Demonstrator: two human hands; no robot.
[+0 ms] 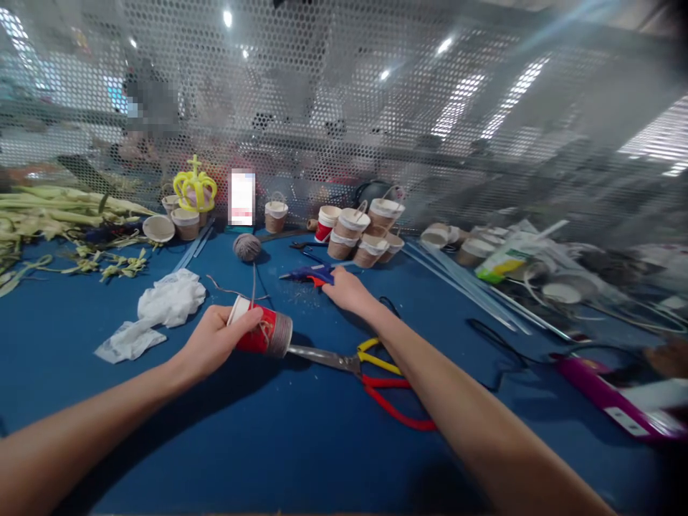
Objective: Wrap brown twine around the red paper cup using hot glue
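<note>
My left hand (223, 333) is closed round a red paper cup (263, 330) tipped on its side, its white rim to the left. Grey yarn is wound round the cup's base end, and a strand runs up toward a ball of grey yarn (247, 247). My right hand (349, 290) grips a blue glue gun (309, 274) with a red trigger, its nozzle pointing left above the table. Between my arms lies a pair of scissors (333, 358) with one yellow and one red handle, blades toward the cup.
Crumpled white tissue (172, 297) lies left of the cup. Several wrapped cups (349, 233) stand at the back, near a lit phone (241, 197) and a yellow crown (194, 186). Clear glue sticks (467, 287) and a purple power strip (607, 394) are on the right.
</note>
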